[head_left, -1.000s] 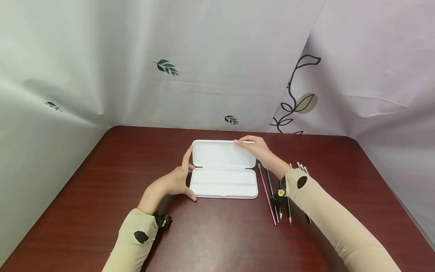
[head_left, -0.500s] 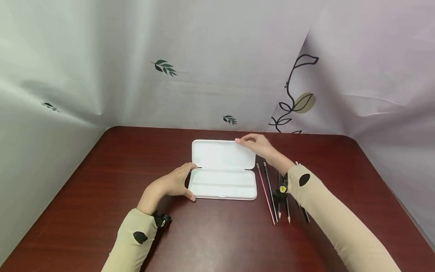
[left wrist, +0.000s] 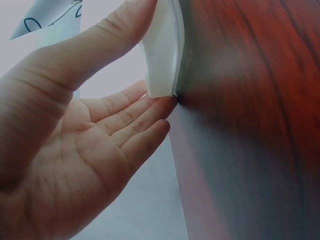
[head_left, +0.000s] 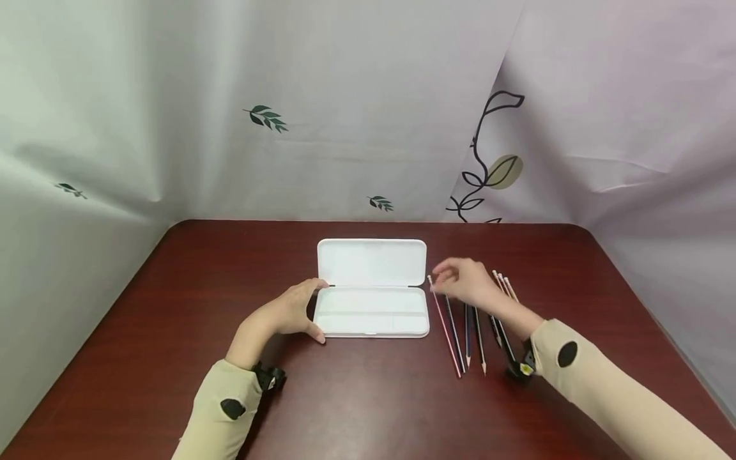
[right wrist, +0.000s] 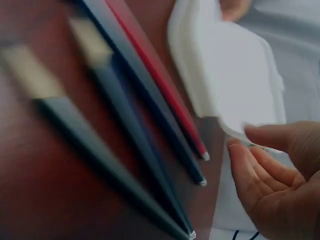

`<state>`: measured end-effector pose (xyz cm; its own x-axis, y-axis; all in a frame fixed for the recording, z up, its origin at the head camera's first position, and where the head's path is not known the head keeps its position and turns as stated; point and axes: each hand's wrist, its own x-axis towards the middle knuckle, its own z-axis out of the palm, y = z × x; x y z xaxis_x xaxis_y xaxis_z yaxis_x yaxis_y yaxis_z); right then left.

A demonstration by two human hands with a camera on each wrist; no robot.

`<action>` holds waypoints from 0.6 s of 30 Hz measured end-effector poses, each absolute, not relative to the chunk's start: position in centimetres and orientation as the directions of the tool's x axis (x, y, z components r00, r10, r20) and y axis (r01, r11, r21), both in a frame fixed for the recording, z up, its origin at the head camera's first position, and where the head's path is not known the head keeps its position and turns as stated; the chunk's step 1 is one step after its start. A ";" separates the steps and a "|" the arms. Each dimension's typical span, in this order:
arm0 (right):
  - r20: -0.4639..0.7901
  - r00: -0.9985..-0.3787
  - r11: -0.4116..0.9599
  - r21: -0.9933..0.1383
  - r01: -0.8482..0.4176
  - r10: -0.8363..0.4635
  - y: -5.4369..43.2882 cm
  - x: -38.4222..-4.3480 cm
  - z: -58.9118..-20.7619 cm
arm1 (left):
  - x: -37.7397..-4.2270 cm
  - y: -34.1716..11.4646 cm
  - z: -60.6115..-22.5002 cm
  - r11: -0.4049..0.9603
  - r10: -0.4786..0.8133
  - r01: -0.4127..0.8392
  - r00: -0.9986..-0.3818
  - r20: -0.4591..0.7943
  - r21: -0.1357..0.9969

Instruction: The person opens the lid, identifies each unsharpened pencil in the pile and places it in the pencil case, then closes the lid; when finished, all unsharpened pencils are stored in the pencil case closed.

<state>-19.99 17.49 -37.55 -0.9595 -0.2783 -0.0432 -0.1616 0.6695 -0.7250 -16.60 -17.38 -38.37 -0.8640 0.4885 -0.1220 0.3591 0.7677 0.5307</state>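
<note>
A white pencil case lies unfolded on the table, its lid tipped back behind the base. My left hand holds the case's left end, thumb at the front corner and fingers at the back. The left wrist view shows those fingers at the case's end. My right hand, fingers loosely bent and holding nothing, is over the upper ends of the pencils, right of the case. Nearest the case lies a red pencil; beside it are several dark pencils, blurred in the right wrist view.
More pencils lie farther right, partly hidden under my right forearm. The dark red wooden table reaches back to a pale curtain with a leaf print. Black cameras are strapped to both wrists.
My right hand has let go of the lid's upper right corner and moved right and toward me, over the pencils. My left fingers slid down from the lid's edge to the base.
</note>
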 end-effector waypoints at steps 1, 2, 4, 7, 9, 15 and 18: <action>-0.033 -0.953 0.698 -0.688 -0.196 -0.300 17.6 -19.4 -37.7 | -16.5 -17.4 -38.4 0.767 0.487 0.357 -0.865 -0.121 0.533; -0.024 -0.948 0.722 -0.654 -0.224 -0.316 17.6 -18.8 -37.8 | -16.5 -17.3 -38.3 0.767 0.483 0.351 -0.867 -0.123 0.537; -0.008 -0.940 0.755 -0.597 -0.269 -0.341 17.5 -17.8 -38.0 | -16.4 -17.3 -38.3 0.768 0.476 0.341 -0.871 -0.126 0.542; -0.012 -0.938 0.787 -0.548 -0.283 -0.346 17.2 -16.7 -38.1 | -16.4 -17.2 -38.3 0.771 0.466 0.334 -0.876 -0.124 0.542; -0.024 -0.942 0.807 -0.524 -0.272 -0.333 16.9 -16.3 -38.2 | -16.4 -17.2 -38.2 0.772 0.464 0.331 -0.877 -0.126 0.542; -0.074 -0.948 0.845 -0.479 -0.239 -0.310 16.1 -16.1 -38.3 | -16.5 -17.2 -38.2 0.770 0.470 0.332 -0.872 -0.134 0.545; -0.112 -0.935 0.847 -0.470 -0.249 -0.337 15.8 -16.4 -38.1 | -16.5 -17.3 -38.1 0.772 0.471 0.336 -0.872 -0.131 0.539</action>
